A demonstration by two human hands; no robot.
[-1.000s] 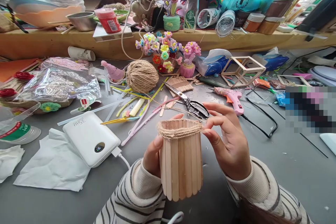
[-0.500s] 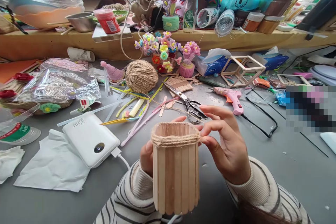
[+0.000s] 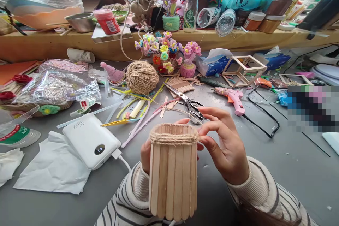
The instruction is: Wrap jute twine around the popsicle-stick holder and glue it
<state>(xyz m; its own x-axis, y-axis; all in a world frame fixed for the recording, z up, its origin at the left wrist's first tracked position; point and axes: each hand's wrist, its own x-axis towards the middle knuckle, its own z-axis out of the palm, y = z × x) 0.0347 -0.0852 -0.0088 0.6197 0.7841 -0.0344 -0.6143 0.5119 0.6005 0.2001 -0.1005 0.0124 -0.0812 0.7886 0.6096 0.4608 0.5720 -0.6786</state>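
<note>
A box made of upright popsicle sticks (image 3: 173, 176) is held low in the middle of the view, with jute twine (image 3: 173, 137) wound around its top rim. My left hand (image 3: 145, 153) grips the box from behind on its left side, mostly hidden by it. My right hand (image 3: 225, 144) pinches the twine at the box's upper right corner with thumb and fingers. A thin strand of twine runs from the rim back toward the ball of jute twine (image 3: 142, 76) on the grey table (image 3: 291, 169).
Scissors (image 3: 189, 105) lie just beyond the box, and a pink glue gun (image 3: 232, 98) with a black cord to their right. A white power bank (image 3: 91, 140) and tissue lie left. Pipe-cleaner flowers (image 3: 165, 51), a stick cube frame (image 3: 245, 70), bags and bottles crowd the back.
The stick box has been turned and brought lower and slightly left in my hands. My right hand has followed the rim, still pinching the twine.
</note>
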